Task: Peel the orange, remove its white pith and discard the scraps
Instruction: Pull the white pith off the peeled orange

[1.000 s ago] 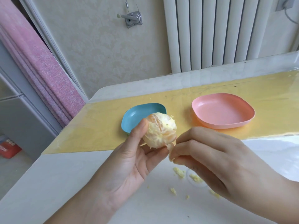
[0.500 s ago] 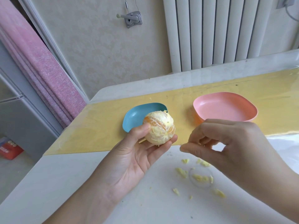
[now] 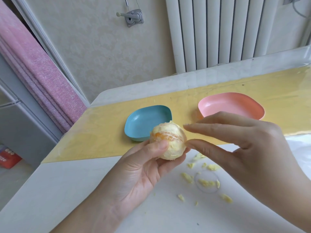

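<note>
Left hand [image 3: 143,169] cups the orange [image 3: 168,142] at frame centre, thumb pressed on its front. Right hand [image 3: 244,148], just right of the fruit, holds nothing, finger and thumb parted, seemingly touching its right side.

I see the left hand [image 3: 139,172] holding the mostly peeled orange [image 3: 170,142] above the desk [image 3: 84,190], thumb on its front. The right hand [image 3: 244,148] has straight fingers [image 3: 210,130], with the thumb tip touching the orange's right side. Pith scraps [image 3: 207,183] lie on the desk below, and a blue dish [image 3: 143,121] and a pink dish [image 3: 230,105] sit behind.
</note>
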Demonstrator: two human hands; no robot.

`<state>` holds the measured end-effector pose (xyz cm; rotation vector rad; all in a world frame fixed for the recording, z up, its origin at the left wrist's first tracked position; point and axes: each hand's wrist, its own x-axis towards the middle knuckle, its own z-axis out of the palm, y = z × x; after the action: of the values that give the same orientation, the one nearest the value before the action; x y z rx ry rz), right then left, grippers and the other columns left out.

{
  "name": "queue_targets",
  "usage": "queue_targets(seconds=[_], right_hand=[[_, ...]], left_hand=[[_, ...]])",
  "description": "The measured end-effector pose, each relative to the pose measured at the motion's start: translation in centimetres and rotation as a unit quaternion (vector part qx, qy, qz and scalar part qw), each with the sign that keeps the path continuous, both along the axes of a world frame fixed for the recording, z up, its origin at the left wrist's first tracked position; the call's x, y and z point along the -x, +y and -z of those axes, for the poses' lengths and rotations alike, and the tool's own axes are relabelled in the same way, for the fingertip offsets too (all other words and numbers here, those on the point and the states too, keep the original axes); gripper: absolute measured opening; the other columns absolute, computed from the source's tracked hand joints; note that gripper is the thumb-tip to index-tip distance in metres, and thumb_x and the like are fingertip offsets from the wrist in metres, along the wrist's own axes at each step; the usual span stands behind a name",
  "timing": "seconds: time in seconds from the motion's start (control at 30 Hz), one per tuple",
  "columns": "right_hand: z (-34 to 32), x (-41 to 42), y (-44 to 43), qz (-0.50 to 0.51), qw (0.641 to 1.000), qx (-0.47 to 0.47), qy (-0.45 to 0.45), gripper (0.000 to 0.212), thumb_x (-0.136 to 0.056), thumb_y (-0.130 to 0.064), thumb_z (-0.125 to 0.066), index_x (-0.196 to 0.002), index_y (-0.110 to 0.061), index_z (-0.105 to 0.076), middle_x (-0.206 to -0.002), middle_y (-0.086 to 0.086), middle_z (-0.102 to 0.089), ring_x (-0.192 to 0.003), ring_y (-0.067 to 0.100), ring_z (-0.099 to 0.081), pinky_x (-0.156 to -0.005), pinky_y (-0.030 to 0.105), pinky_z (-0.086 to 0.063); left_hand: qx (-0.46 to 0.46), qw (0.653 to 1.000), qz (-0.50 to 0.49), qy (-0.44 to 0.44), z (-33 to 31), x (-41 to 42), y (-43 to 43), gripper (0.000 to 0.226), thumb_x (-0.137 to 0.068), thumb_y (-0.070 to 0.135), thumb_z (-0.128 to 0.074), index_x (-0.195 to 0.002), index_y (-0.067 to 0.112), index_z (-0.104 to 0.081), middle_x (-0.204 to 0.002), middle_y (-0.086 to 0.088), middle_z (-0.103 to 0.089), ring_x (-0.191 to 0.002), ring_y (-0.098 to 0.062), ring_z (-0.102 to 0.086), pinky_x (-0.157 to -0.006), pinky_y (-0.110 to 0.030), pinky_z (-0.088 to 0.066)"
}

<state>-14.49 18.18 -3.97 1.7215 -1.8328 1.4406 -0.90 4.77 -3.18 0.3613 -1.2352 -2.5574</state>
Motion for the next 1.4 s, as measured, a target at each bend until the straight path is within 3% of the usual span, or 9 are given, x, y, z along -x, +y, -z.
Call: queue_targets(seconds=[0.13,0.3,0.5,0.8,0.9,1.07,1.17,1.3,1.4], right_hand=[[0.1,-0.1,0.1,0.002,0.999,0.028,0.025,0.015,-0.084,-0.027,-0.065,-0.092,-0.020,-0.076,-0.082,-0.011,-0.070,-0.066,0.000,-0.058,-0.056,0.005,-0.041],[0.0,0.0,0.1,0.039,0.995,0.029,0.087,0.015,-0.084,-0.026,-0.064,-0.083,-0.019,-0.077,-0.076,-0.010,-0.069,-0.065,0.005,-0.056,-0.057,0.006,-0.039],[0.0,0.1,0.0,0.085,0.980,0.031,0.180,0.006,-0.079,-0.014,-0.069,-0.075,-0.014,-0.074,-0.068,-0.004,-0.066,-0.052,0.018,-0.059,-0.043,0.030,-0.043],[-0.2,0.2,0.1,0.085,0.979,0.037,0.184,0.005,-0.077,-0.012,-0.068,-0.072,-0.013,-0.070,-0.066,-0.002,-0.063,-0.053,0.017,-0.055,-0.051,0.026,-0.037],[-0.2,0.2,0.1,0.083,0.980,0.038,0.177,0.004,-0.076,-0.013,-0.068,-0.072,-0.012,-0.069,-0.066,-0.003,-0.062,-0.057,0.014,-0.050,-0.055,0.017,-0.037],[-0.8,0.2,0.1,0.018,0.998,0.012,0.054,0.011,-0.066,-0.014,-0.071,-0.067,-0.023,-0.064,-0.063,-0.018,-0.055,-0.064,-0.002,-0.050,-0.062,-0.004,-0.032],[-1.1,0.3,0.4,-0.048,0.997,-0.014,-0.064,0.007,-0.069,-0.028,-0.064,-0.067,-0.033,-0.060,-0.067,-0.014,-0.064,-0.068,-0.001,-0.062,-0.065,0.001,-0.041],[-1.1,0.9,0.3,-0.178,0.959,-0.022,-0.219,0.009,-0.075,-0.015,-0.072,-0.071,-0.023,-0.071,-0.073,-0.005,-0.071,-0.071,0.010,-0.069,-0.069,0.015,-0.051],[-1.1,0.9,0.2,-0.205,0.946,0.001,-0.250,0.012,-0.076,-0.026,-0.076,-0.088,-0.024,-0.075,-0.084,-0.001,-0.072,-0.083,0.018,-0.069,-0.074,0.027,-0.055]], left_hand=[[0.014,1.000,0.007,-0.006,0.3,0.0,0.4,0.054,-0.053,0.012,-0.091,-0.102,0.000,-0.072,-0.108,-0.017,-0.069,-0.100,-0.027,-0.068,-0.078,-0.030,-0.056],[0.018,1.000,-0.009,-0.009,0.5,0.1,0.8,0.053,-0.050,0.013,-0.092,-0.098,0.000,-0.073,-0.103,-0.016,-0.071,-0.094,-0.024,-0.070,-0.076,-0.030,-0.057],[0.024,1.000,-0.004,-0.015,0.6,0.1,1.1,0.055,-0.052,0.016,-0.092,-0.101,0.001,-0.073,-0.108,-0.016,-0.070,-0.096,-0.023,-0.070,-0.077,-0.029,-0.056],[0.058,0.998,0.005,-0.018,0.5,-0.1,1.0,0.058,-0.051,0.018,-0.092,-0.102,0.000,-0.072,-0.110,-0.020,-0.068,-0.099,-0.025,-0.068,-0.078,-0.029,-0.056],[0.070,0.997,0.012,-0.021,0.5,-0.1,0.9,0.059,-0.051,0.018,-0.092,-0.103,0.000,-0.071,-0.111,-0.021,-0.068,-0.099,-0.025,-0.068,-0.078,-0.029,-0.056],[0.092,0.995,0.042,-0.008,0.3,-0.3,0.6,0.053,-0.057,0.020,-0.089,-0.104,0.004,-0.072,-0.109,-0.015,-0.070,-0.098,-0.021,-0.069,-0.080,-0.028,-0.055],[0.090,0.993,0.070,0.002,0.2,-0.3,0.4,0.043,-0.064,0.019,-0.085,-0.103,0.006,-0.073,-0.104,-0.011,-0.072,-0.098,-0.019,-0.069,-0.081,-0.027,-0.055],[0.026,0.994,0.101,0.029,0.0,-0.3,0.1,0.046,-0.073,0.013,-0.079,-0.116,0.000,-0.065,-0.118,-0.019,-0.065,-0.111,-0.032,-0.063,-0.086,-0.031,-0.054],[0.001,0.993,0.109,0.055,-0.1,-0.3,-0.1,0.050,-0.079,0.011,-0.074,-0.124,-0.003,-0.057,-0.128,-0.020,-0.059,-0.120,-0.037,-0.055,-0.095,-0.034,-0.050]])
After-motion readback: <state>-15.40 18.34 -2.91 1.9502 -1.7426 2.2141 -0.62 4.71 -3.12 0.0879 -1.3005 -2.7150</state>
